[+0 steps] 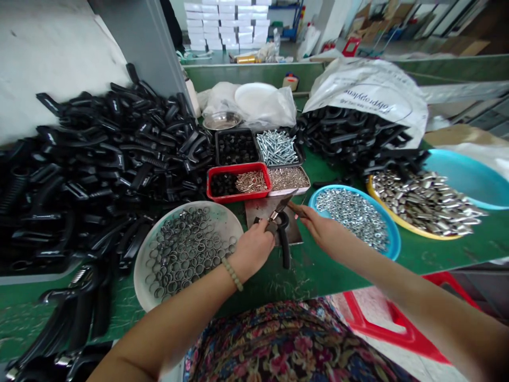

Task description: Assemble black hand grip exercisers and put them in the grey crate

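My left hand (254,248) is closed around a dark tool-like part with a shiny silver collar (273,216) and a narrow pointed end. My right hand (312,222) is just to the right, its fingers pinched at the tip of that part; what they grip is too small to make out. Below both hands lies a flat metal plate (295,235). A black curved handle piece (285,249) rests across the plate's front edge, near my left fingers. Left of my left hand sits a white round tray (140,265) of thin metal rings.
Black handles (131,143) are heaped at left, more (350,132) under a white bag at right. Ahead are a red tray (238,198) of small parts and a black tray of screws (277,148). At right stand a blue tray (395,246) of nuts and metal sleeves (429,204).
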`<state>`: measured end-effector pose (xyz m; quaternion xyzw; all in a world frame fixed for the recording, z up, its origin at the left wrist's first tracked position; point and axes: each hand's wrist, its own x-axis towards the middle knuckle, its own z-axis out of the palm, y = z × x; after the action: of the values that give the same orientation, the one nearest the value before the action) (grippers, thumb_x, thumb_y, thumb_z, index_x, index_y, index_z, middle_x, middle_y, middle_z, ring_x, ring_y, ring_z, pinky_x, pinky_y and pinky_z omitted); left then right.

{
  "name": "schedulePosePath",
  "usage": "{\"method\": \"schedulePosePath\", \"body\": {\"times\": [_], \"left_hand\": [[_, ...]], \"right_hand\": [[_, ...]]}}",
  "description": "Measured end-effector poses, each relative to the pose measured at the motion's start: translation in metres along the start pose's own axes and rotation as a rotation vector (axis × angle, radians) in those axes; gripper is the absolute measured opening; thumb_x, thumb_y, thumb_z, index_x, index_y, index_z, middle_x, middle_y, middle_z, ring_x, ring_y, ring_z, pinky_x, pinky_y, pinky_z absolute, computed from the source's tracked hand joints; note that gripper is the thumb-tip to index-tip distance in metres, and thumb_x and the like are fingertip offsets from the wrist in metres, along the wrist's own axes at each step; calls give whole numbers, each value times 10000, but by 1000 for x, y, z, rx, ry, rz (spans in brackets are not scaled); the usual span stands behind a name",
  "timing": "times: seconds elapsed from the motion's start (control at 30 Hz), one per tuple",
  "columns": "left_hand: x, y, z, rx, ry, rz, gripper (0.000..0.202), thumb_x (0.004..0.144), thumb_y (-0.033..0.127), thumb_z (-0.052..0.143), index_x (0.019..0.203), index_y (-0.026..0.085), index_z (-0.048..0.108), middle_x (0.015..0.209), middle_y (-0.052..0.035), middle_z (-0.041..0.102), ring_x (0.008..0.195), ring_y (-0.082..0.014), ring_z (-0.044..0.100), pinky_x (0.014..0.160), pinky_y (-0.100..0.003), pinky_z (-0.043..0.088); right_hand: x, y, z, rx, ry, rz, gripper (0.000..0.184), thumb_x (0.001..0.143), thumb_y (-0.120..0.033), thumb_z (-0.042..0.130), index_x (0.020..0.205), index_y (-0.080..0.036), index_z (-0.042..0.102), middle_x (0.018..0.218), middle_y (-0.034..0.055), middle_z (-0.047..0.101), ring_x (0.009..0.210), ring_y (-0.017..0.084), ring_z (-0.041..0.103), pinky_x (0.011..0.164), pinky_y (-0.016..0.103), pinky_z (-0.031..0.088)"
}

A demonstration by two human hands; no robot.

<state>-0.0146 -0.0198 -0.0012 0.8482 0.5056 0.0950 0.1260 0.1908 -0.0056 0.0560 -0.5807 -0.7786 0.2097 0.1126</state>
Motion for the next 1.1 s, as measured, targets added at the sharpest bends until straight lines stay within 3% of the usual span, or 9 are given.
{"method": "schedulePosePath", "body": {"times": [0.1, 0.23, 0.37, 0.53, 0.63, 0.7, 0.8, 0.9, 1.1], "left_hand": [[0, -1, -1, -10, -2, 12, 220, 923, 237, 404, 967, 169, 608, 1052, -102, 550, 917, -225, 561, 764, -342, 499], [2, -1, -2, -11, -17, -14, 205, 915, 236, 425, 967, 162, 608, 1043, -100, 551, 904, -215, 568, 775, -335, 498], [0, 5, -1, 3, -10, -12, 209, 911, 230, 432, 998, 152, 605, 1054, -103, 552, 905, -215, 580, 763, -327, 499], [1, -6, -20, -89, 25, -134, 266, 896, 375, 487, 975, 154, 611, 992, -84, 575, 838, -193, 603, 752, -303, 490], [34, -26, -50, -134, 247, -190, 385, 914, 452, 433, 1085, 142, 585, 991, -97, 596, 878, -198, 592, 802, -309, 469], [74, -34, -65, -58, 342, -167, 371, 943, 395, 387, 1076, 126, 605, 1030, -119, 606, 943, -209, 577, 854, -324, 439], [138, -32, -66, 93, 181, -44, 289, 933, 295, 427, 972, 133, 663, 1044, -124, 631, 1015, -228, 550, 885, -350, 399], [181, -22, -49, 176, 60, -43, 213, 891, 228, 494, 933, 147, 686, 1023, -120, 654, 1042, -249, 534, 877, -389, 376], [196, -22, -29, 212, 53, -48, 222, 882, 263, 505, 942, 150, 686, 1022, -125, 653, 1031, -267, 529, 883, -435, 340]], "right_hand": [[0, -1, 0, 29, 124, -1, 427, 966, -314, 318, 1381, -239, 382, 1055, 102, 693, 861, 256, 687, 699, 348, 524], [0, -2, 2, -14, -25, 40, 400, 955, -332, 345, 1324, -221, 451, 918, 91, 721, 741, 263, 697, 612, 341, 518], [1, 0, 1, 39, 129, 26, 401, 965, -326, 323, 1338, -221, 424, 1050, 102, 695, 872, 251, 688, 678, 324, 520], [-11, -4, -4, 44, 17, -17, 408, 958, -333, 327, 1322, -195, 448, 944, 99, 714, 777, 246, 693, 627, 326, 520], [-23, -9, 1, 83, 114, -40, 442, 960, -334, 299, 1359, -172, 397, 1031, 120, 693, 865, 249, 686, 688, 333, 523], [-28, -10, 9, 26, -9, -5, 439, 953, -330, 291, 1319, -139, 441, 905, 128, 711, 768, 270, 694, 637, 355, 519], [-29, -8, 14, 32, -91, 32, 433, 956, -328, 283, 1324, -161, 439, 880, 115, 715, 749, 272, 694, 631, 361, 515], [-32, -3, 7, 155, 171, 57, 425, 955, -366, 307, 1327, -192, 418, 1004, 113, 697, 838, 255, 687, 686, 346, 516], [-39, 14, -4, 232, 351, 188, 421, 932, -439, 350, 1232, -181, 493, 848, 96, 697, 698, 238, 668, 620, 330, 504]]}}
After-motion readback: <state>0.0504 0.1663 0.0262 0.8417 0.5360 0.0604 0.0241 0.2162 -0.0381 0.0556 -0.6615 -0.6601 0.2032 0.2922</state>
